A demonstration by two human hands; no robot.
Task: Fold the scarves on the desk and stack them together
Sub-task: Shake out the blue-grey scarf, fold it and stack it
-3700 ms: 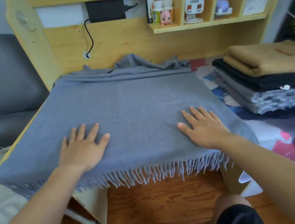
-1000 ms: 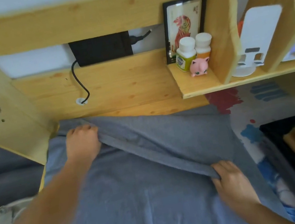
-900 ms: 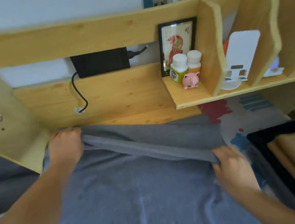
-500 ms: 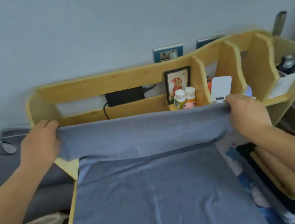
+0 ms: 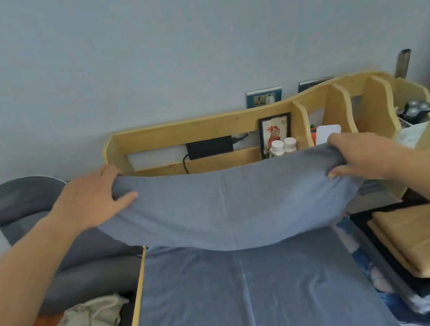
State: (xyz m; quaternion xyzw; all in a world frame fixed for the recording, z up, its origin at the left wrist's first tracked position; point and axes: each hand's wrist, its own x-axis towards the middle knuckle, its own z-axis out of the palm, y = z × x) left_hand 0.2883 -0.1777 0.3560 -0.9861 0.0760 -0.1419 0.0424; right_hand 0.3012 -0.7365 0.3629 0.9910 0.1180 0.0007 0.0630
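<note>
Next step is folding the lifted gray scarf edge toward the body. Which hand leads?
Neither: left hand and right hand each grip a corner of the gray scarf, level, sagging between them. Both should move together.

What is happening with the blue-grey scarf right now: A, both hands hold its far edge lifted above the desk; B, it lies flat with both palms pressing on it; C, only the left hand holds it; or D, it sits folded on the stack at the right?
A: the left hand and the right hand each grip an end of the blue-grey scarf, whose raised edge sags between them above the part lying on the desk.
</note>
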